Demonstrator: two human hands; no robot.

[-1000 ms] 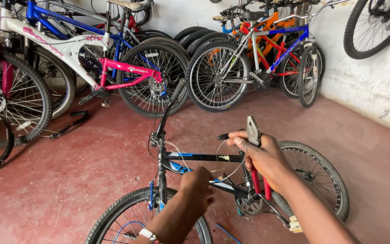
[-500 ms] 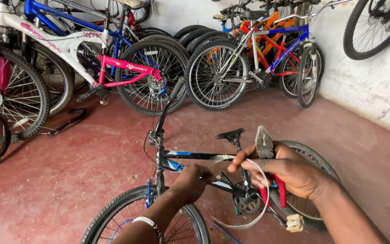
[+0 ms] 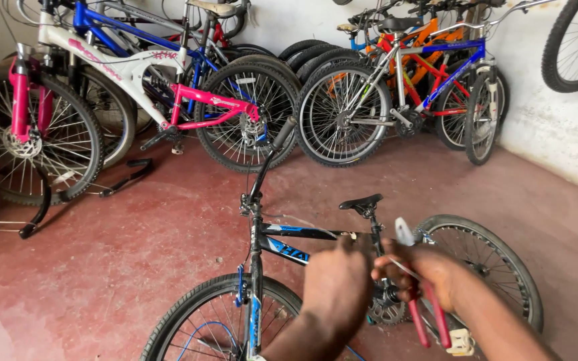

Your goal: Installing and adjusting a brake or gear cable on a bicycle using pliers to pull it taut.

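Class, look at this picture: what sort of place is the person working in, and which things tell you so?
Probably a bicycle repair shop or storage room. Many parked bicycles line the white wall, a black and blue bicycle stands on the red floor, and the right hand holds red-handled pliers.

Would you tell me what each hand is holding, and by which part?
The right hand holds pliers by their red handles. What the left hand grips, if anything, cannot be told.

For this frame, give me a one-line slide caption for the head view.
Right hand holds red-handled pliers beside the left hand over a black-and-blue bicycle on a red floor.
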